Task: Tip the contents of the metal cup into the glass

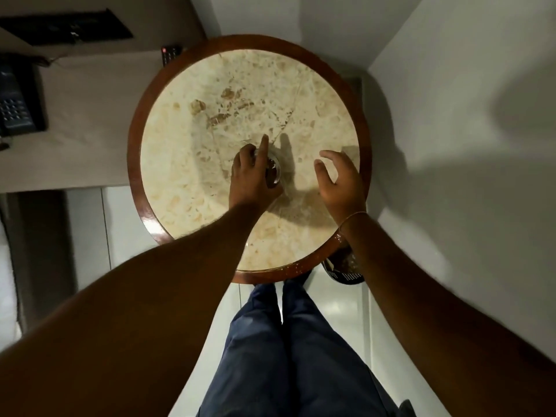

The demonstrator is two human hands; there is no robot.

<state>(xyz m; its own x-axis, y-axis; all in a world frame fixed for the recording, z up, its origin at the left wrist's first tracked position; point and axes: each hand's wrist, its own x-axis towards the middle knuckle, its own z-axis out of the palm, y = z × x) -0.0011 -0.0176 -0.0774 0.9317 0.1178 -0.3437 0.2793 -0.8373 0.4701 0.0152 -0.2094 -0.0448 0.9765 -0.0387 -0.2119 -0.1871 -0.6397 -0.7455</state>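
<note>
Marble fills the round worktop (210, 94), rimmed in dark wood, over a pale tiled floor. Near its centre stands the glass (274, 173), dark contents showing inside; it is likely fragile, slick and light, best held round its wall. Clamped on that wall from above is the left hand (251, 176), forefinger pointing away. Right of the glass, apart from it, the right hand (340, 180) hovers with fingers spread, holding nothing. No metal cup shows.

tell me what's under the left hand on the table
A clear glass stands under the left hand, with something dark brown inside. The hand covers most of it, so I cannot tell how full it is. No metal cup is visible.
</note>
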